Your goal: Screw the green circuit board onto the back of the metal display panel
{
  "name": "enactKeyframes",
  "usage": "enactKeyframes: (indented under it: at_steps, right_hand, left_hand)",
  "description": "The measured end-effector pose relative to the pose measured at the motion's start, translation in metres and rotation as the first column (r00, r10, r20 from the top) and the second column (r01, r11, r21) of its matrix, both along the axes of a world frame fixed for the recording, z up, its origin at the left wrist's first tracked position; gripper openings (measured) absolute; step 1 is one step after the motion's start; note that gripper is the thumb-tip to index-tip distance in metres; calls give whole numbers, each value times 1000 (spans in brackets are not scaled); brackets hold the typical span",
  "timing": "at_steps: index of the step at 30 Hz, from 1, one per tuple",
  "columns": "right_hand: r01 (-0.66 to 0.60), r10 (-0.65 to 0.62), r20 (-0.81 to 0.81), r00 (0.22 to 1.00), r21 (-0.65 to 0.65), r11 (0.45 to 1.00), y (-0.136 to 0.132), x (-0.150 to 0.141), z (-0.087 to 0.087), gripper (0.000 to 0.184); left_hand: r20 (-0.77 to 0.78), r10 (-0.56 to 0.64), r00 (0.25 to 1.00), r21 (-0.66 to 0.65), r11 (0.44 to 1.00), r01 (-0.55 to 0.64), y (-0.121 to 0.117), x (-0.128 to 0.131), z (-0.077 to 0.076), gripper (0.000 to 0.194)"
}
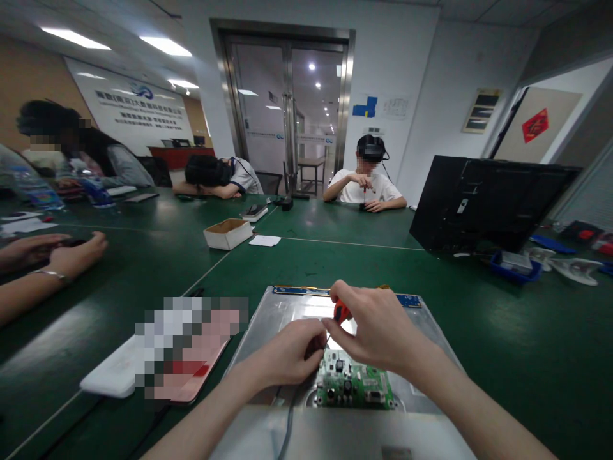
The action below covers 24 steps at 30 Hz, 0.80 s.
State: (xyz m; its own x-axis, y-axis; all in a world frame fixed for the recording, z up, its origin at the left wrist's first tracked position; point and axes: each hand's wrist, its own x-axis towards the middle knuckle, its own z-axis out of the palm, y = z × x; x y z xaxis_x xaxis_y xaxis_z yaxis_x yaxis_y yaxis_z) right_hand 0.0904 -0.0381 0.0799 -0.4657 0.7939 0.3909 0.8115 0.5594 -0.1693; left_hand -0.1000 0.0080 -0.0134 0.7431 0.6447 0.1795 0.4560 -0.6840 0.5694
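My right hand (378,322) grips the short red and black handle of a screwdriver (341,311), whose thin shaft points down toward the upper left corner of a green circuit board (352,383). My left hand (299,351) is closed beside the shaft at that same corner. Its curled fingertips press together, and what they hold, if anything, is hidden. Under both hands lies a silvery metal display panel (258,338), with the board on its near half. A thin blue circuit strip (297,291) runs along the panel's far edge. A grey cable (288,421) hangs over the near side.
Two phone-like slabs, one white (110,377) and one pink (191,383), lie left of the panel. A white open box (227,234) stands farther off on the green table (239,265). At right are a black monitor (479,204) and blue tray (514,268). Other people sit around.
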Motion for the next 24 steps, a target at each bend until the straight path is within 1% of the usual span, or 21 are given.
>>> enactKeyframes:
  at_steps: [3, 4, 7, 9, 11, 13, 15, 19, 24]
  right_hand:
    - [34, -34, 31, 999, 1, 999, 1, 0, 0, 11]
    - [31, -31, 24, 999, 1, 1000, 1, 0, 0, 9]
    - [-8, 8, -7, 1000, 7, 1000, 1, 0, 1, 15]
    - [-13, 13, 0, 1000, 10, 1000, 1, 0, 1, 14]
    - [9, -9, 26, 1000, 7, 1000, 1, 0, 2, 10]
    - [33, -33, 35, 999, 5, 999, 2, 0, 1, 11]
    - [28, -28, 14, 1000, 3, 1000, 1, -1, 1, 11]
    - [-10, 10, -29, 1000, 2, 1000, -1, -1, 1, 17]
    - [37, -37, 20, 999, -15, 999, 0, -1, 1, 14]
  left_hand:
    - [-19, 3, 1000, -2, 1000, -3, 0, 0, 0, 5]
    - [-17, 4, 1000, -4, 1000, -4, 0, 0, 0, 6]
    - [2, -3, 1000, -10, 1000, 3, 0, 0, 0, 7]
    - [9, -13, 1000, -10, 1000, 13, 0, 0, 0, 8]
    - [1, -11, 1000, -6, 1000, 11, 0, 0, 1, 8]
    - [-13, -3, 1000, 3, 1000, 3, 0, 0, 0, 8]
    - [-15, 2, 1000, 9, 1000, -1, 0, 0, -1, 8]
    - [4, -8, 1000, -7, 1000, 8, 1, 0, -1, 6]
    - [-7, -12, 1000, -15, 1000, 12, 1, 0, -1, 6]
